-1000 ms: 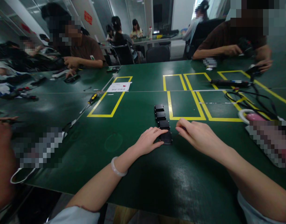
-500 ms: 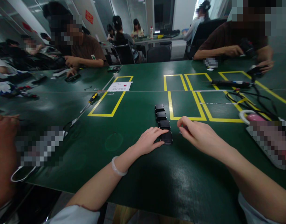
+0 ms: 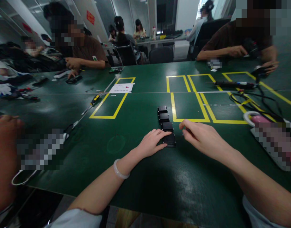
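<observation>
- Dark green table (image 3: pixel 140 177), glossy, marked with yellow tape rectangles (image 3: pixel 111 104) and thin white lines.
- Four matte black blocks (image 3: pixel 166 126) in a row, plain, no pattern.
- Pale, milky white bangle (image 3: pixel 120 171) on the wrist behind the left hand (image 3: pixel 151 143).
- Light grey-blue sleeves at the bottom edge.
- White paper sheet (image 3: pixel 121 87) with a small red mark.
- Screwdriver (image 3: pixel 93 100) with a yellow and black handle.
- Black cables (image 3: pixel 254 101) over the yellow lines.
- Pink object (image 3: pixel 258 119) inside a white ring.
- Brown shirts on two people across the table.
- Red sign (image 3: pixel 89 17) on a pale wall.
</observation>
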Motion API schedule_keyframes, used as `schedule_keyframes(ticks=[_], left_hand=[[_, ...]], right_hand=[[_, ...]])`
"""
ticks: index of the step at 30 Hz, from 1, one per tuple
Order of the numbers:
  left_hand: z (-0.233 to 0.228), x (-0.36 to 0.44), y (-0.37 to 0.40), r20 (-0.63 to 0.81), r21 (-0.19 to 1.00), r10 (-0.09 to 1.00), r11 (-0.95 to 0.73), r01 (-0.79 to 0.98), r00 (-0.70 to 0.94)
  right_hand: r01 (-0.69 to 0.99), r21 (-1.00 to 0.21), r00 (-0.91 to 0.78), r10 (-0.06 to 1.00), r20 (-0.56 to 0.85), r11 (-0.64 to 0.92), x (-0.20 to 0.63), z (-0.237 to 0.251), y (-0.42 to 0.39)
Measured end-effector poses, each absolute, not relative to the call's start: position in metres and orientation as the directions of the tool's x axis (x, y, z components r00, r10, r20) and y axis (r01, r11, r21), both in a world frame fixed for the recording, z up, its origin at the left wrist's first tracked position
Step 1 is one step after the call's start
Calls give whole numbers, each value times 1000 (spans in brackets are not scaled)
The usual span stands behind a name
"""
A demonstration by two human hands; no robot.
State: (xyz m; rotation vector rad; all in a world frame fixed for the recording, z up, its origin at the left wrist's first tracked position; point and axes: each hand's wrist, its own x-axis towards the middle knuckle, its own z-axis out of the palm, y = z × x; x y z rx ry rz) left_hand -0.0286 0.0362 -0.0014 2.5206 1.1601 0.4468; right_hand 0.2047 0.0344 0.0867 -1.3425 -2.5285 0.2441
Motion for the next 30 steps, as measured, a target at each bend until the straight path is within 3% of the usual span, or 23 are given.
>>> schedule_keyframes(ticks=[5, 11, 17, 23, 30], left_hand=[[-1, -29, 36, 143, 417, 776, -610, 673, 615], [-1, -29, 36, 136, 417, 777, -608, 675, 615], [-1, -29, 37, 135, 413, 771, -615, 672, 623], [-3, -29, 37, 138, 414, 774, -612, 673, 619], [-3, -29, 37, 138, 411, 772, -615, 673, 621]], right_hand=[[820, -196, -521, 843, 134, 538, 204, 86, 35], [812, -297, -489, 863, 126, 503, 200, 89, 31], [810, -269, -514, 852, 102, 521, 202, 87, 33], [792, -330, -501, 856, 129, 514, 201, 85, 33], [836, -181, -504, 856, 117, 518, 203, 85, 34]])
